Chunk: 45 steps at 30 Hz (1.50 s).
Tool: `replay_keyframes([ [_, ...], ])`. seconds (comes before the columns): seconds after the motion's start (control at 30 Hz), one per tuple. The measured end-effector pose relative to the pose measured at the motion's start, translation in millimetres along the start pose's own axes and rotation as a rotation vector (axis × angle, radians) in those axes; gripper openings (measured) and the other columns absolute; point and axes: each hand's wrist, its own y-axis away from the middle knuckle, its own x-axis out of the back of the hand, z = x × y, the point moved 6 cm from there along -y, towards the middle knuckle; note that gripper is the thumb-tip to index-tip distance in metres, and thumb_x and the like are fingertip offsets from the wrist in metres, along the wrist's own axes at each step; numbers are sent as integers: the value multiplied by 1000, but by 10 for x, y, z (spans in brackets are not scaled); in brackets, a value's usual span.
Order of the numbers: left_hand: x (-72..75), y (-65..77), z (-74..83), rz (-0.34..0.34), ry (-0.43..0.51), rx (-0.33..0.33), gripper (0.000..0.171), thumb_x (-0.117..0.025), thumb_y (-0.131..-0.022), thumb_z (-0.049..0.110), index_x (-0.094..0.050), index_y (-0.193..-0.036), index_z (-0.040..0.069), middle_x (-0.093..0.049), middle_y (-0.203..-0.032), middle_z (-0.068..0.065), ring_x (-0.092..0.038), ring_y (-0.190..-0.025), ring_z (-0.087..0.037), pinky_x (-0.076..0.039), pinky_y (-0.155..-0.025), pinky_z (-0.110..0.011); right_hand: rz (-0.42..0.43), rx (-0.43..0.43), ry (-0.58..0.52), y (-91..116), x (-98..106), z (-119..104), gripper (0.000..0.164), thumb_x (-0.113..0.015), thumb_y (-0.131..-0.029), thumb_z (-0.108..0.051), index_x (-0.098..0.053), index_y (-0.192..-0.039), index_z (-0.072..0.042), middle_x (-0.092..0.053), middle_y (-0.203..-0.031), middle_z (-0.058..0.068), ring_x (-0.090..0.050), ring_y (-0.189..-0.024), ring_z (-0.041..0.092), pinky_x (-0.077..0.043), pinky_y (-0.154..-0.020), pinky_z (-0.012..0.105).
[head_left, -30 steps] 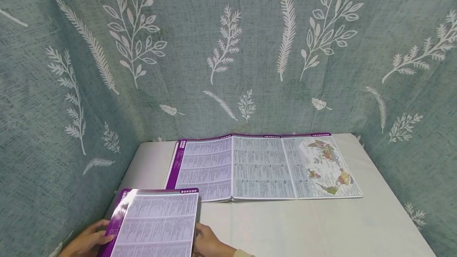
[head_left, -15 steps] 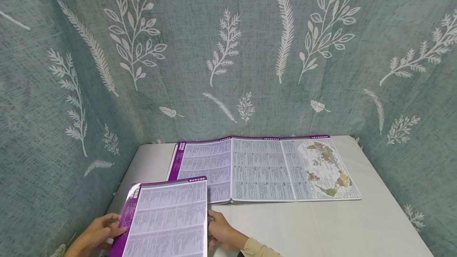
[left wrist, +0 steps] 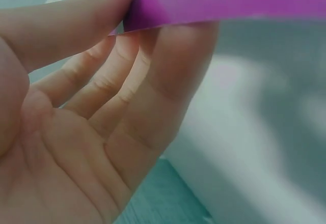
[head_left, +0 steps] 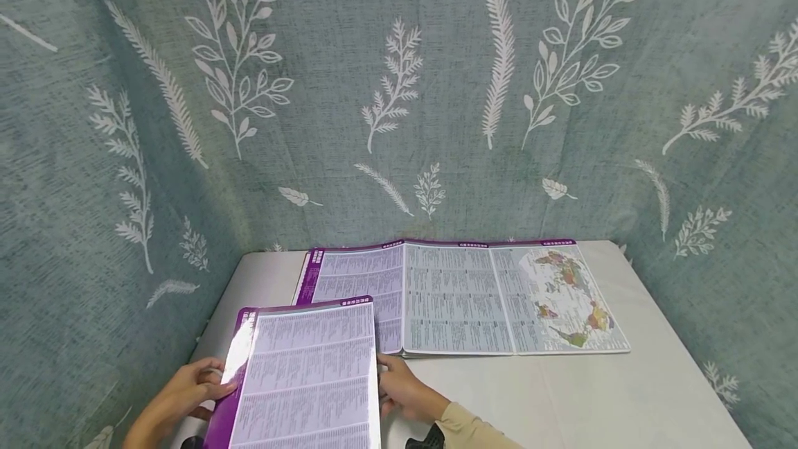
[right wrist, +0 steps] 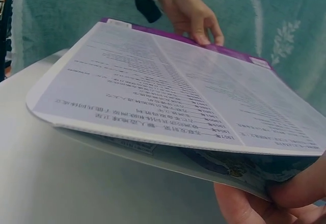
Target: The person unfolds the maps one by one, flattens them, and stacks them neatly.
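Observation:
A folded laminated chart, printed with lines of text and edged in purple, is held above the front left of the table. My left hand pinches its purple edge, thumb above and fingers beneath, as the left wrist view shows. At the opposite edge is my right hand; in the right wrist view its thumb and fingers pinch a lower panel, which stands slightly apart from the top panel. Behind lies an unfolded chart with text and a coloured world map, its left part partly covered by the held chart.
The white table extends to the right and front. A blue-green curtain with white leaf prints rises behind it and along both sides.
Both hands have carried the folded chart away from me and a little to the right, so it overlaps more of the unfolded chart in view. The unfolded chart stays in place.

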Motion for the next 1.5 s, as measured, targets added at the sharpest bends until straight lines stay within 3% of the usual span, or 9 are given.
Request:
replay_keyframes([
  [0.33, -138, -97, 153, 8, -8, -17, 50, -73, -82, 18, -45, -112, -11, -61, -82, -8, -62, -71, -24, -55, -58, -44, 19, -3, 9, 5, 216, -73, 61, -45, -72, 10, -47, -132, 3, -67, -77, 14, -61, -53, 14, -44, -37, 19],
  [0.5, -180, -124, 238, 17, -25, -22, 52, -74, -82, 20, -45, -115, -10, -61, -84, -9, -62, -71, -25, -55, -58, -43, 24, -7, 36, 4, 319, -133, 68, -46, -70, 9, -42, -137, 4, -65, -77, 11, -58, -52, 13, -43, -37, 18],
  [0.73, -223, -151, 347, 20, -9, -68, 49, -73, -83, 19, -46, -114, -8, -56, -90, -11, -60, -71, -23, -55, -56, -43, 25, 13, 40, 6, 422, -192, 68, -44, -75, 7, -37, -142, 2, -66, -77, 11, -60, -56, 14, -42, -38, 19],
  [0.97, -264, -185, 421, 48, -1, -63, 52, -74, -82, 17, -45, -116, -8, -56, -89, -11, -60, -69, -24, -55, -55, -42, 5, 27, 29, 31, 497, -251, 69, -44, -74, 8, -36, -142, 2, -66, -78, 11, -59, -56, 14, -43, -38, 18],
  [1.27, -296, -211, 472, -53, 50, -109, 48, -72, -84, 16, -43, -115, -8, -57, -83, -7, -60, -68, -23, -54, -52, -41, -18, 36, 33, 50, 552, -306, 67, -43, -74, 8, -39, -140, 2, -66, -79, 11, -61, -59, 15, -45, -40, 20],
  [1.5, -312, -222, 569, -93, 90, -138, 49, -73, -83, 16, -44, -114, -9, -62, -84, -9, -63, -69, -25, -55, -52, -42, -38, 39, 17, 70, 609, -320, 66, -41, -78, 8, -34, -144, 0, -67, -78, 11, -60, -58, 14, -47, -42, 20],
])
